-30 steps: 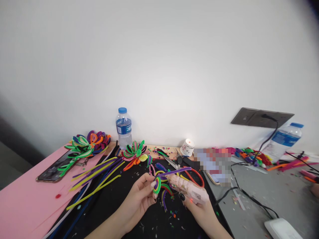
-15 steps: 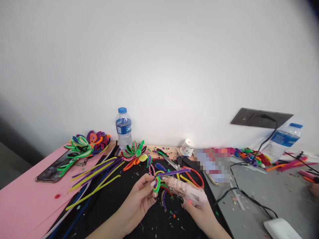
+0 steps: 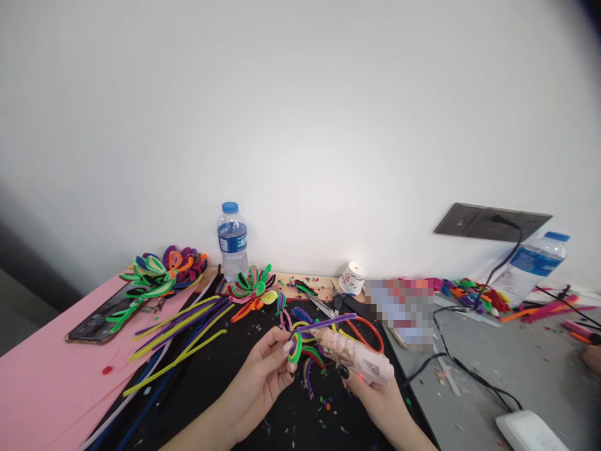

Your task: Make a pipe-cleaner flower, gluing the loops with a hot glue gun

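My left hand (image 3: 263,382) pinches a green and pink pipe-cleaner loop (image 3: 295,346) that is joined to a long purple pipe cleaner (image 3: 328,322). My right hand (image 3: 380,401) grips a pink glue gun (image 3: 357,359); its nozzle points left and sits right next to the loop. A small red light glows on the gun's body. Both hands hover over a black mat (image 3: 211,382) littered with scraps.
Loose yellow and purple pipe cleaners (image 3: 183,326) and finished pipe-cleaner flowers (image 3: 162,269) lie to the left, a phone (image 3: 101,319) on pink paper (image 3: 37,388). Behind stand a water bottle (image 3: 233,241), red-handled scissors (image 3: 361,329) and a paper cup (image 3: 352,277). Cables (image 3: 460,369) cross the grey table at right.
The glue gun shifted slightly in my right hand, its nozzle staying against the loop. My left hand has hardly moved.
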Demonstrator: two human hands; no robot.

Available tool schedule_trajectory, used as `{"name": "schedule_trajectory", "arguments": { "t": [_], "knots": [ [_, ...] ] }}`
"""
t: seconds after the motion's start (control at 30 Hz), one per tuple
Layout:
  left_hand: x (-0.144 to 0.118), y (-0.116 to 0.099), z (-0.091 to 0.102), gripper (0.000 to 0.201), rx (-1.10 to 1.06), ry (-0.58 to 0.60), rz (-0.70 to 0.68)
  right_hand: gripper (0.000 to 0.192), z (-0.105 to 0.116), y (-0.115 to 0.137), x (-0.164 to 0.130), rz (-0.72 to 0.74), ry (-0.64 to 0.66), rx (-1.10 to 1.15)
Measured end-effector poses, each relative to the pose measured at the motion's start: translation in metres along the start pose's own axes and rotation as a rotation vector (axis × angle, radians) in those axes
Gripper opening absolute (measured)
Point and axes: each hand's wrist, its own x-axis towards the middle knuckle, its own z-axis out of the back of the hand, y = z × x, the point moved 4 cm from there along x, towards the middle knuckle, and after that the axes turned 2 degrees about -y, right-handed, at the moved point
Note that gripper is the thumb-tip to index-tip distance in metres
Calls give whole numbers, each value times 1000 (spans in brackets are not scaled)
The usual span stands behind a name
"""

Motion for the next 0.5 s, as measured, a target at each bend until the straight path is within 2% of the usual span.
{"name": "schedule_trajectory", "arguments": {
  "t": [0.3,0.5],
  "knots": [
    [0,0,1,19,15,9,-4,39,0,-10,-2,-50,-55,27],
    [-1,0,1,20,13,-2,4,41,0,-16,-3,-75,-30,86]
  ]
}}
